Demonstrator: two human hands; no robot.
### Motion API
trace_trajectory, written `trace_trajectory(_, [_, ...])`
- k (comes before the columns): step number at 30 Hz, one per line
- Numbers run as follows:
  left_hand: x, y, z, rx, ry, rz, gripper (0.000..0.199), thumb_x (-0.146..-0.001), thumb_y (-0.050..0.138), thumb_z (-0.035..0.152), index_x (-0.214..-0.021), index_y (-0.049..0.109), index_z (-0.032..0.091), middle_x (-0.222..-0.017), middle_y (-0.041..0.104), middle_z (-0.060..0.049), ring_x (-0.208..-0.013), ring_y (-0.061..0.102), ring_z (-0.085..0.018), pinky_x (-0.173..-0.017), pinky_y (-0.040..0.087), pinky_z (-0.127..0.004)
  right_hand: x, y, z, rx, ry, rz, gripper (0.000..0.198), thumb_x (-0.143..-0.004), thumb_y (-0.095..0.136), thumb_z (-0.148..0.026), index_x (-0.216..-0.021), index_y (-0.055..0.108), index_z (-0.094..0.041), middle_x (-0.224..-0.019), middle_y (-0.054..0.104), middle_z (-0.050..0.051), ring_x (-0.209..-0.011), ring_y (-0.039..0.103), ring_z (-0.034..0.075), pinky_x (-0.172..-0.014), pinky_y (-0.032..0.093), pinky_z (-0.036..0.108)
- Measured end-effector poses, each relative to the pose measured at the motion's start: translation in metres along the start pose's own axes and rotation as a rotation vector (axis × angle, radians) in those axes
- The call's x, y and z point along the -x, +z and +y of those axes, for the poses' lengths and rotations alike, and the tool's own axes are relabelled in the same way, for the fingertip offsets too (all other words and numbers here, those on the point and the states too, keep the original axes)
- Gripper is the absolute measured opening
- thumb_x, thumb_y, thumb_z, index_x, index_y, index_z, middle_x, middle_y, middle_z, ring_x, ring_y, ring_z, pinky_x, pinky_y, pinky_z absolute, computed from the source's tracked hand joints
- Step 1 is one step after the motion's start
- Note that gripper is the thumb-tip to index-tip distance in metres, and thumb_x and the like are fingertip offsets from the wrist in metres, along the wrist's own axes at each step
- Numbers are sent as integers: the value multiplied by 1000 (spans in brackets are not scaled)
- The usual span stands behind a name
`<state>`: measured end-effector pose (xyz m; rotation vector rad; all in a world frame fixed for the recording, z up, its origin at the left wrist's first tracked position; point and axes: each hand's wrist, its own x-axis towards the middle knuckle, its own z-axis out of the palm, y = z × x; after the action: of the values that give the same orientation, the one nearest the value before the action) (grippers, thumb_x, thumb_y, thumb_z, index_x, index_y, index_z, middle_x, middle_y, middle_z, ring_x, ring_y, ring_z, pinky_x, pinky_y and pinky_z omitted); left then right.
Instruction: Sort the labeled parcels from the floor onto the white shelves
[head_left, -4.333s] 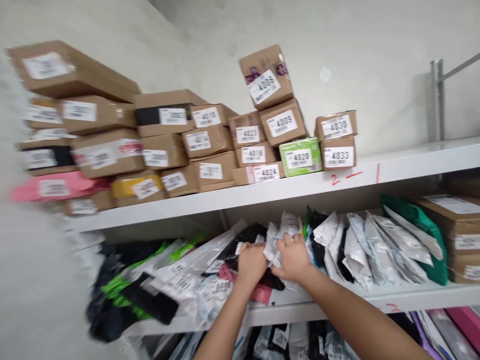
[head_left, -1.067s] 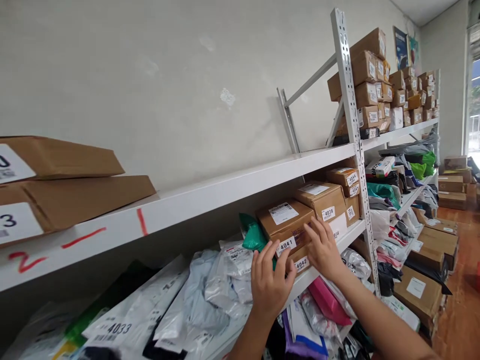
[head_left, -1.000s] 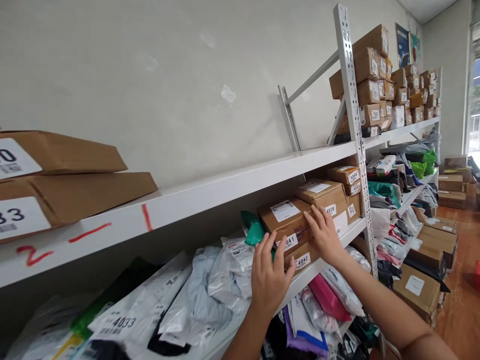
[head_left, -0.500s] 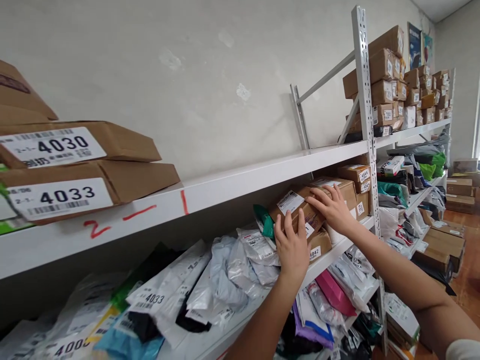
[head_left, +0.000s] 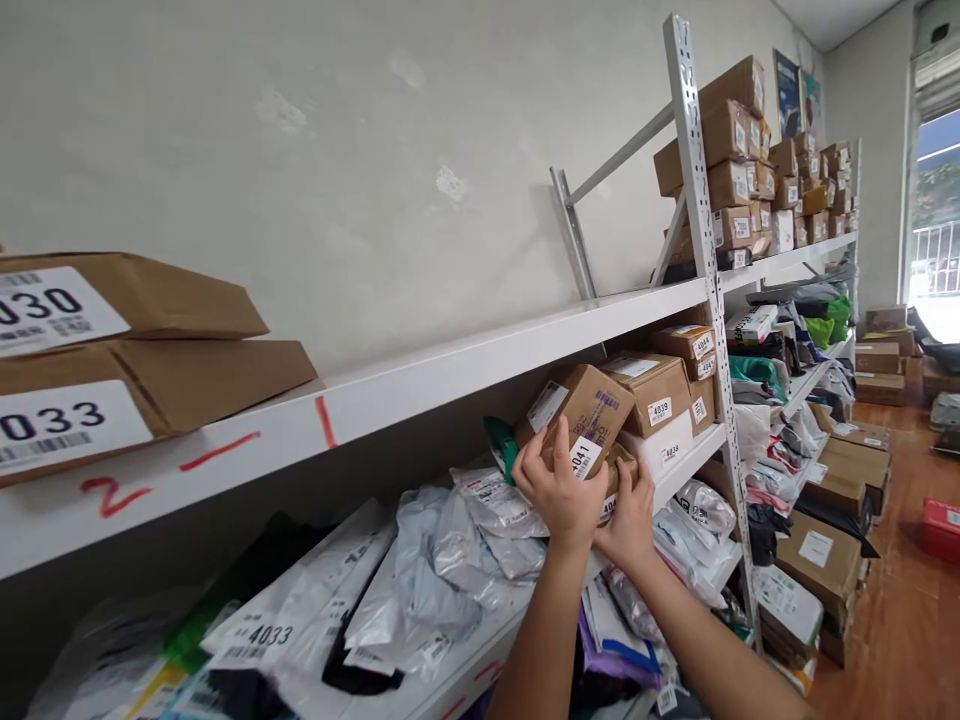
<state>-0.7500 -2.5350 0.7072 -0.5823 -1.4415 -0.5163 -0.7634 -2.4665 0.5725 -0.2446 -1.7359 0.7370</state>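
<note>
A brown cardboard box labelled 4041 sits tilted on the middle shelf. My left hand is on its front left, fingers bent against the cardboard beside the label. Below it is a smaller cardboard box, mostly covered by my hands and partly by the upper box. My right hand has its fingers around the right end of that lower box, and its thumb side meets my left wrist. A green bag lies against the left side of the upper box.
To the right stand a box labelled 4039, a white box labelled 4038 and stacked small boxes. White mailer bags fill the shelf leftward. The upper shelf edge runs above my hands; a metal post rises at right.
My right hand has dropped from the top of the upper box to the lower box. The upper box now tilts with its 4041 label exposed. The view has swung right.
</note>
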Motion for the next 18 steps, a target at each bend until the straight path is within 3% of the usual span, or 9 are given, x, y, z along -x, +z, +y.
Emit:
trace_trajectory(6, [3,0,2,77,-71,65,60,-75,78,22,-132,61,17,-128,50,-18,-119,55,-37,-104,47,-56,-17,4,-7,-44,118,28,91,-62,80,-53,-139,44,-19,-139,40,23,-132,45,45,-106,44,62])
trace_trajectory(12, [7,0,3,114,-109,85,53,-75,79,21,-126,66,19,-130,48,-16,-123,53,-36,-105,47,-54,-26,-21,-6,-153,160,2,78,-47,86,-41,-117,55,-25,-123,45,10,-118,52,37,-101,49,55])
trace_trajectory(15, [7,-3,1,104,-87,82,50,-76,79,20,-125,65,19,-130,48,-17,-120,55,-35,-103,49,-54,-24,-38,-7,-174,141,-5,82,-44,87,-35,-118,54,-26,-126,43,10,-122,50,38,-105,47,56])
trace_trajectory(18, [7,-4,0,109,-83,74,51,-76,78,21,-125,65,19,-130,48,-17,-121,54,-36,-104,49,-55,-18,-45,-7,-126,124,-52,97,-46,89,-36,-133,48,-26,-134,41,13,-127,47,41,-108,44,60])
